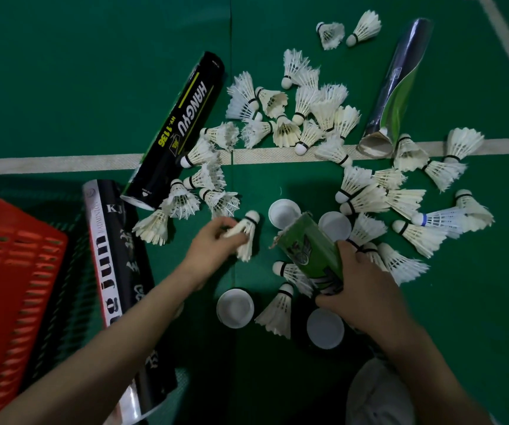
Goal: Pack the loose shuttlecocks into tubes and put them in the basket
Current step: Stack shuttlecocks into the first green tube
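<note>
The left hand (213, 245) pinches one shuttlecock (245, 233) in its fingers, mid-frame. The right hand (366, 289) grips a green tube (308, 250) (its inside is hidden). The red basket (8, 271) sits lower left. Loose shuttlecocks (305, 118) lie across the floor (93, 87).

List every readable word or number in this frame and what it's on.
"HANGYU", "1136": black tube.
"KJ", "jun": black-and-white tube by the red basket; rest unreadable.
Too blurred: print on the green tube in the right hand and the far dark tube.
</note>
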